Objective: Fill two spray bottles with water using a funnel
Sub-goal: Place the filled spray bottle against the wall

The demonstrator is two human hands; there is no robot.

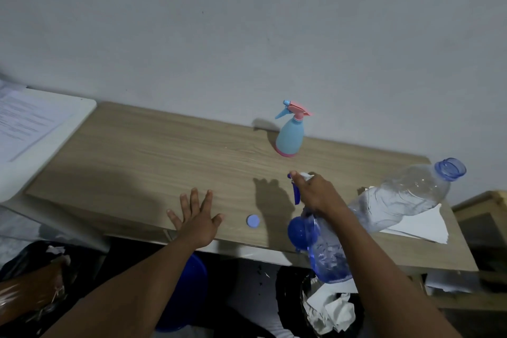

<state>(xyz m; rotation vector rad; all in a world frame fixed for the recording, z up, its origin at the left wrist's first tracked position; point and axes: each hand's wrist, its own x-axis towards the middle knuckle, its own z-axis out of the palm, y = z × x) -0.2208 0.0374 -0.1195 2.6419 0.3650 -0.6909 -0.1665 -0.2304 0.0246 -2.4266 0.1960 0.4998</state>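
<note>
A light blue spray bottle [289, 137] with a pink trigger head and pink base stands upright near the wall on the wooden table [142, 151]. My right hand [315, 192] is shut on the trigger head of a clear blue spray bottle [327, 252] that holds water, at the table's front edge. A blue funnel [297, 230] shows just left of that bottle. A large clear water bottle [403, 195] with an open blue neck leans at the right, uncapped. Its blue cap [253, 220] lies on the table. My left hand [196, 217] hovers open, fingers spread, over the front edge.
White paper [422, 226] lies under the large bottle at the right. A white surface with printed sheets [30, 123] adjoins the table's left end. Below the front edge sit a bin with crumpled paper [332, 310], a blue bucket [189, 291] and a black bag [30, 263].
</note>
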